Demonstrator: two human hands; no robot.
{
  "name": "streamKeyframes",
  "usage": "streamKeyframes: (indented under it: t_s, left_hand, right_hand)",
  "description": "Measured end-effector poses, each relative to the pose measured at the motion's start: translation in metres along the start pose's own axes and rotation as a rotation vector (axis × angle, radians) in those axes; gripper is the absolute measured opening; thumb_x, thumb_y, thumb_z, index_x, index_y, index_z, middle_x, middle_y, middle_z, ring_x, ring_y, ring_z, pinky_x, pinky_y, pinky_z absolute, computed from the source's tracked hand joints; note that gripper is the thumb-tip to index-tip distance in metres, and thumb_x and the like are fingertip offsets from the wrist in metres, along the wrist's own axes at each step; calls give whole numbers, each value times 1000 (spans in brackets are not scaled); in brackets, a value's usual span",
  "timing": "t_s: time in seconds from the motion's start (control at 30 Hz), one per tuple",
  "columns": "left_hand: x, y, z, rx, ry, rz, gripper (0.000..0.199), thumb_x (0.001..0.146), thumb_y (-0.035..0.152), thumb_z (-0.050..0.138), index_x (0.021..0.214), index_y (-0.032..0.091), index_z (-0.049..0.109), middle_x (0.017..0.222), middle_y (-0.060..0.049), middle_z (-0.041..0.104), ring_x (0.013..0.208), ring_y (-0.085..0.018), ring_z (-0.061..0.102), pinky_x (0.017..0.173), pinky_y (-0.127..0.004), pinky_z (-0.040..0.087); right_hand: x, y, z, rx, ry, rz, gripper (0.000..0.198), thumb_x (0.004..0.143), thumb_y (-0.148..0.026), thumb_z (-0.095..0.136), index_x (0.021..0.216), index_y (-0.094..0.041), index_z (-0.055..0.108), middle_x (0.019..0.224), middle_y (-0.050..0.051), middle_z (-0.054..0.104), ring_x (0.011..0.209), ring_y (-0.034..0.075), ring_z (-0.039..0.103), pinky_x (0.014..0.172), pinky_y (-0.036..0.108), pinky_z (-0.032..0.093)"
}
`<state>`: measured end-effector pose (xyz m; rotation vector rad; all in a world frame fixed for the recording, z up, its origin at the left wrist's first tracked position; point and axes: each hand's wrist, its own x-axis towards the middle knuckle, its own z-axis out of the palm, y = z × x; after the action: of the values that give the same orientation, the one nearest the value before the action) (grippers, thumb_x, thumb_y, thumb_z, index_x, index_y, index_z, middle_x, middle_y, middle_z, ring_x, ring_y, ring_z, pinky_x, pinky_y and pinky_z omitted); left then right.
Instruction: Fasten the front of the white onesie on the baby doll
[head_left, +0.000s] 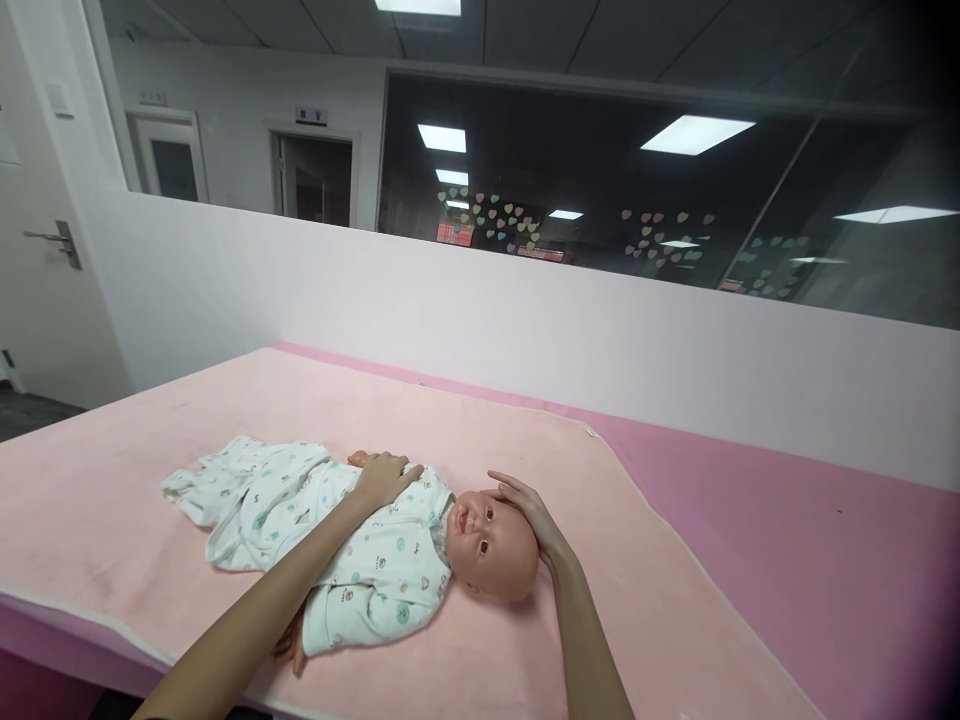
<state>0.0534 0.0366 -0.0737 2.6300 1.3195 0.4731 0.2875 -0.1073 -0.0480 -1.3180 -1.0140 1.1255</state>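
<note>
1. From my seat I have the doll (386, 565) on its back on a peach mat (645, 600), in the near middle of the pink worktop (817, 540), head (499, 555) to the right and legs to the left.
2. My left hand (384, 482) rests on the doll's chest, its fingers (409, 472) loosely spread over the cloth towards the far shoulder; I can't tell whether they press.
3. My right hand (531, 512) cups the top of the head from the far right, fingers stretched out along its far side, not closed around it.
4. The doll's white printed outfit (375, 590) covers its body; one small hand (292, 648) shows at the near edge of the mat, partly behind my left forearm (285, 565).
5. Beyond the worktop I see a white wall (450, 300) with a dark window (585, 180) above it, heart stickers (502, 215) on the glass, and a door (52, 230) at far left.
</note>
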Motion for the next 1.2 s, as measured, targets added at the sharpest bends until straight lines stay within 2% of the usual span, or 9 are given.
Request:
streamKeyframes:
  t_s: [0.17, 0.3, 0.47, 0.57, 0.67, 0.83, 1.03, 1.2]
  left_hand:
    - [-1, 0, -1, -17, 2, -9, 58, 88, 57, 25, 89, 15, 66, 88, -12, 64, 92, -26, 57, 89, -41, 38]
    - [-1, 1, -1, -26, 5, -11, 58, 88, 56, 26, 88, 14, 66, 88, -12, 65, 93, -25, 58, 89, -40, 38]
    - [-1, 3, -3, -12, 8, -5, 57, 89, 55, 25, 88, 14, 66, 89, -12, 65, 93, -27, 58, 88, -41, 38]
    - [-2, 5, -5, -10, -2, 7, 55, 90, 52, 26, 89, 14, 65, 91, -11, 66, 94, -27, 58, 89, -42, 38]
    - [-3, 6, -7, -17, -4, 15, 54, 90, 52, 27, 90, 14, 65, 92, -10, 66, 94, -26, 58, 90, -41, 37]
    - [-5, 8, -9, -26, -4, 19, 53, 91, 51, 27, 93, 13, 65, 95, -10, 66, 97, -26, 58, 92, -40, 37]
    - [-4, 6, -8, -73, -12, 21, 53, 90, 51, 28, 94, 13, 66, 96, -10, 66, 97, -26, 58, 92, -41, 37]
    - [-1, 0, -7, -194, -4, 32, 53, 88, 55, 31, 100, 17, 67, 101, -9, 66, 100, -26, 58, 94, -41, 37]
  right_hand:
    - [1, -1, 1, -27, 64, -39, 52, 67, -46, 69, 113, -25, 59, 129, 6, 56, 126, 23, 46, 110, 40, 33]
    - [3, -1, 0, -19, 83, -73, 56, 60, -47, 73, 111, -28, 61, 137, 4, 49, 130, 23, 41, 112, 40, 30]
    - [4, 0, -2, -15, 87, -75, 57, 60, -46, 74, 113, -29, 60, 137, 3, 48, 131, 23, 40, 112, 40, 31]
    - [0, -1, -4, -15, -31, -31, 53, 68, -46, 68, 116, -27, 58, 130, 6, 55, 123, 24, 49, 109, 42, 35]
    - [-5, -4, -4, -51, -154, -6, 43, 74, -44, 64, 111, -22, 62, 122, 8, 61, 118, 25, 54, 106, 43, 38]
    - [-7, -7, -1, -45, -132, -7, 42, 74, -43, 65, 109, -21, 62, 118, 9, 63, 115, 26, 56, 106, 43, 38]
    - [-5, -5, -1, -16, -104, -30, 44, 73, -41, 65, 113, -22, 60, 126, 7, 58, 122, 24, 50, 108, 40, 37]
    - [-9, -9, 0, -91, -111, -11, 41, 76, -42, 62, 109, -18, 61, 119, 9, 63, 115, 24, 56, 105, 40, 39]
